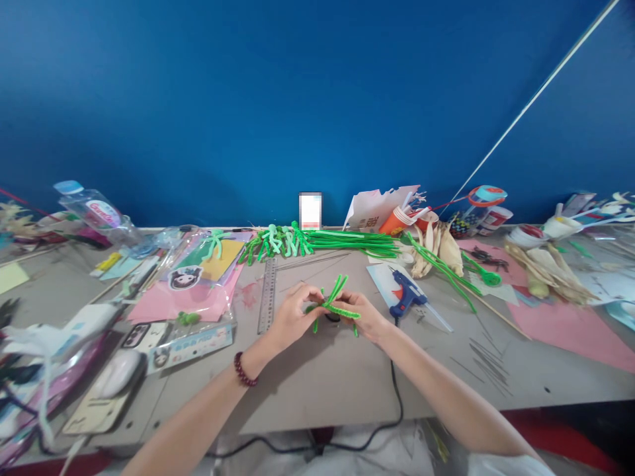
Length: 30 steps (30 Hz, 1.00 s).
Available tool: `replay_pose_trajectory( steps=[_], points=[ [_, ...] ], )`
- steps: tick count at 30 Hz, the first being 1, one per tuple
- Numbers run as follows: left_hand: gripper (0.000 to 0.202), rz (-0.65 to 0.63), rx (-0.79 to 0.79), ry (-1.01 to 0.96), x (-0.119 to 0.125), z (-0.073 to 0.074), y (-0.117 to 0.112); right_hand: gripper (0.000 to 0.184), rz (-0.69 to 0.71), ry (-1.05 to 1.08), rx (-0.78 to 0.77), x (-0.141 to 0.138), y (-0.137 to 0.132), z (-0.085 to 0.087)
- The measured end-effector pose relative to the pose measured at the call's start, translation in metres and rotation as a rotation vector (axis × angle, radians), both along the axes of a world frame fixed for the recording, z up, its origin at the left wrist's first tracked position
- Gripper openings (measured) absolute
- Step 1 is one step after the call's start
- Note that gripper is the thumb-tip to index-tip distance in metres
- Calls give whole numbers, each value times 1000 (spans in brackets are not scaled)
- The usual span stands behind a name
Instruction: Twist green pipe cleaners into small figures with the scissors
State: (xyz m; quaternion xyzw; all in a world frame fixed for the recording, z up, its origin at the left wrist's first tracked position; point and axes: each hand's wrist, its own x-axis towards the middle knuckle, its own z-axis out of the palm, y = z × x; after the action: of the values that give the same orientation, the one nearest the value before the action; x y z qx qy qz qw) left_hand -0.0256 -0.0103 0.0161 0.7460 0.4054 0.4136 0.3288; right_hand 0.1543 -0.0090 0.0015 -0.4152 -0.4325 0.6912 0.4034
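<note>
The camera on that person's head faces forward and down, close over the desk (317, 390), toward the blue wall (248, 99).

Green pipe cleaners (342, 311) are held by the left grip (295, 314) and right grip (366, 315) above the counter (317, 390). A ruler (266, 297) is laid to the left, a blue glue gun (407, 295) to the right; green stems (354, 242) are heaped behind.

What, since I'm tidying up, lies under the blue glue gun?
A pale sheet shows beneath part of the glue gun, with gray tabletop around it. Whatever the gun covers directly, including the hidden part of the sheet, cannot be seen.
</note>
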Motion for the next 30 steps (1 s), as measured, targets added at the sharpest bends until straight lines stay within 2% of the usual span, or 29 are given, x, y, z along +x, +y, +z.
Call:
replay_pose_trajectory(
  steps=[4, 8, 11, 17, 24, 30],
  points=[
    [7, 26, 221, 127, -2, -2, 1, 33, -33, -67, 138, -4, -2, 0],
    [11, 26, 295, 148, -4, 0, 2, 32, -69, -155, 293, -4, -2, -5],
    [15, -17, 297, 148, -6, 6, 4, 30, -92, -188, 353, -3, -2, -7],
    [16, -84, 289, 124, -10, 10, 9, 28, -38, -198, 372, -4, -5, -2],
    [19, -119, 211, 118, -9, 11, 8, 27, -37, -168, 413, -6, -7, -2],
    [18, -150, 92, -1, -9, 8, 9, 26, -17, -165, 454, -6, -10, 0]
  ],
)
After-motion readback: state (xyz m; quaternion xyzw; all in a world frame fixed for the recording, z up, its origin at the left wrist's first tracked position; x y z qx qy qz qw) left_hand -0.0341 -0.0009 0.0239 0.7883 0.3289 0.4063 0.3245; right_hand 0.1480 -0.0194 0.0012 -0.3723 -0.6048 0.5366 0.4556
